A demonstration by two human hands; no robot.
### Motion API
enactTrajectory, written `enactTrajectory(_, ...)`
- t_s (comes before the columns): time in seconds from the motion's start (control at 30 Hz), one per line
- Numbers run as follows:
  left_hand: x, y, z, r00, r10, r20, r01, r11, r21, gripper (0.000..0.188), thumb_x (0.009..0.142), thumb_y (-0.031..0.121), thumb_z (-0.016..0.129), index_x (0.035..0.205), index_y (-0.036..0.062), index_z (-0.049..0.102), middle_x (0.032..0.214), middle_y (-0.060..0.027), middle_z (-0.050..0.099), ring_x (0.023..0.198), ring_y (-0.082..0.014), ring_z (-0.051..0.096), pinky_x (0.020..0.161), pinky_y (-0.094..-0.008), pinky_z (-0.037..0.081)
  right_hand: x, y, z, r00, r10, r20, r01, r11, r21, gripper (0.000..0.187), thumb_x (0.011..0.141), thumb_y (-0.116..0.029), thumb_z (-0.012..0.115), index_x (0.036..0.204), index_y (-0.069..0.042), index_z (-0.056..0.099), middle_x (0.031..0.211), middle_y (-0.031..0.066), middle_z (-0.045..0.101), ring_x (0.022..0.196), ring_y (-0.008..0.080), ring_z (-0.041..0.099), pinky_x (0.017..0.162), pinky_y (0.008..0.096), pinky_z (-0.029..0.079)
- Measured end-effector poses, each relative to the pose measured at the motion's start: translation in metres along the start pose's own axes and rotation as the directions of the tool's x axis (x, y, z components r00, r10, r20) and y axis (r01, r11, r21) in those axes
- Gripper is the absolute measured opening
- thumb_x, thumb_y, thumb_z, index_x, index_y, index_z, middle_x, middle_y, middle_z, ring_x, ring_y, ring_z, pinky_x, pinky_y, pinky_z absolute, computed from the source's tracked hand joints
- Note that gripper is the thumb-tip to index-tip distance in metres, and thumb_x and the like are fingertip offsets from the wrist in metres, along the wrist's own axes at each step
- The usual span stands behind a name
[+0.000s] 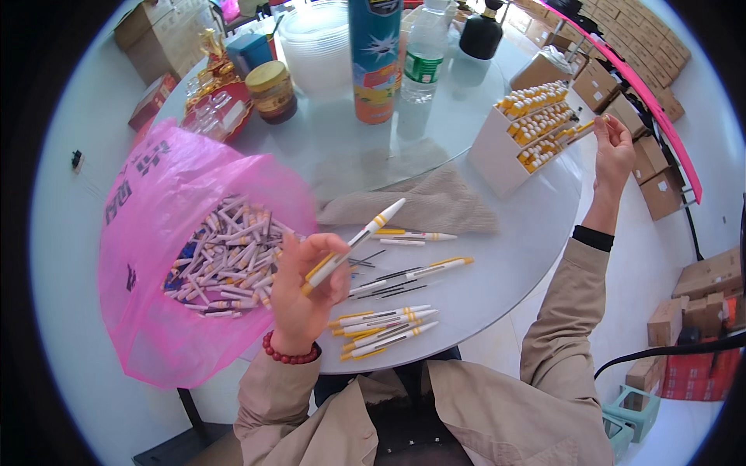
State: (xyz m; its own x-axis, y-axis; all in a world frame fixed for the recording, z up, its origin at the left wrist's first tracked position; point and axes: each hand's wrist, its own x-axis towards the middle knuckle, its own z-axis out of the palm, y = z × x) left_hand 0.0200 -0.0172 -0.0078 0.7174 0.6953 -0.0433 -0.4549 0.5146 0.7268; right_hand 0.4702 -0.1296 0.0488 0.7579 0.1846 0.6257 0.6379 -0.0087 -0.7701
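Left hand: the left hand (299, 299) is raised over the near edge of the table, its fingers (330, 252) clenched around a white and yellow pen (353, 245).
Pen in the left hand: it lies slantwise across the palm, the yellow end down by the thumb and the white tip pointing up and to the right, well clear of the fingers.
Right hand: the right hand (614, 151) is stretched far out to the right, beside the white pen rack (497, 159); its fingers pinch a thin yellow-tipped pen (584, 128) whose end touches the rack's right side.
Pen rack: it stands at the right edge of the table, with tiered rows of yellow and white pen ends showing.
Loose pens: a bunch of finished pens (385, 330) lies on the table just right of the left hand; two more pens (420, 252) and some thin dark refills (388, 276) lie a little beyond.
Pink bag: a pink plastic bag (155, 233) sits open to the left of the left hand, holding a heap of pen parts (225, 260).
Cloth: a beige cloth (435, 206) lies between the loose pens and the rack.
Table: the round pale table (497, 272) carries, at its far side, a spray can (374, 62), a clear bottle (423, 54) and a brown jar (272, 92).
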Motion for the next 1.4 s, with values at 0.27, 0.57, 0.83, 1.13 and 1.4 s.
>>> enactTrajectory(0.27,-0.001,0.006,0.001,0.995,-0.088,-0.052,0.101,0.923,0.372,0.038,0.1,0.032,0.041,0.117,0.0015,0.057,0.067,-0.0037,0.057,0.053,-0.0063,0.041,0.049,-0.0197,0.031,-0.048,-0.068,0.019,0.956,-0.288,0.048,0.292,0.945,-0.146,0.02,0.088,-0.019,0.066,0.104,-0.007,0.065,0.097,0.005,0.067,0.085,0.0128,0.061,0.076,0.0205,0.047)
enactTrajectory(0.57,0.001,0.002,0.0,0.935,0.039,0.352,-0.353,0.19,0.916,0.015,0.083,0.008,0.065,0.096,0.0023,0.063,0.079,-0.0103,0.063,0.068,-0.022,0.059,0.062,-0.0315,0.046,-0.128,-0.14,0.059,0.229,-0.359,0.905,0.153,0.931,0.331,0.007,0.081,-0.001,0.063,0.088,-0.004,0.064,0.081,0.0056,0.065,0.072,0.0175,0.061,0.059,0.027,0.045)
enactTrajectory(0.83,0.002,0.004,-0.008,0.85,-0.131,0.51,-0.505,0.071,0.86,0.014,0.075,0.013,0.069,0.083,0.0051,0.061,0.073,-0.0083,0.058,0.078,-0.0281,0.056,0.068,-0.0379,0.044,-0.154,-0.121,0.078,-0.097,-0.263,0.96,0.204,0.939,0.278,0.008,0.078,-0.005,0.067,0.084,-0.004,0.063,0.081,0.008,0.063,0.073,0.0253,0.061,0.062,0.0334,0.048)
enactTrajectory(1.13,0.002,0.003,-0.01,0.911,0.062,0.408,-0.408,-0.017,0.913,0.012,0.072,0.007,0.072,0.078,0.0027,0.063,0.076,-0.0094,0.06,0.071,-0.027,0.057,0.063,-0.0348,0.046,-0.175,-0.123,0.062,-0.193,0.06,0.979,0.5,0.865,0.046,0.02,0.074,-0.008,0.069,0.092,-0.006,0.061,0.093,0.0095,0.061,0.086,0.0298,0.06,0.071,0.0399,0.049)
enactTrajectory(1.4,0.003,0.003,-0.018,0.92,0.131,0.369,-0.366,-0.045,0.929,0.01,0.073,0.004,0.072,0.082,0.0025,0.065,0.077,-0.0096,0.059,0.075,-0.025,0.058,0.065,-0.0332,0.047,-0.16,-0.121,0.057,-0.144,-0.055,0.988,0.35,0.931,0.103,0.024,0.07,-0.003,0.066,0.094,-0.006,0.06,0.09,0.0088,0.062,0.081,0.0265,0.06,0.069,0.0361,0.049)
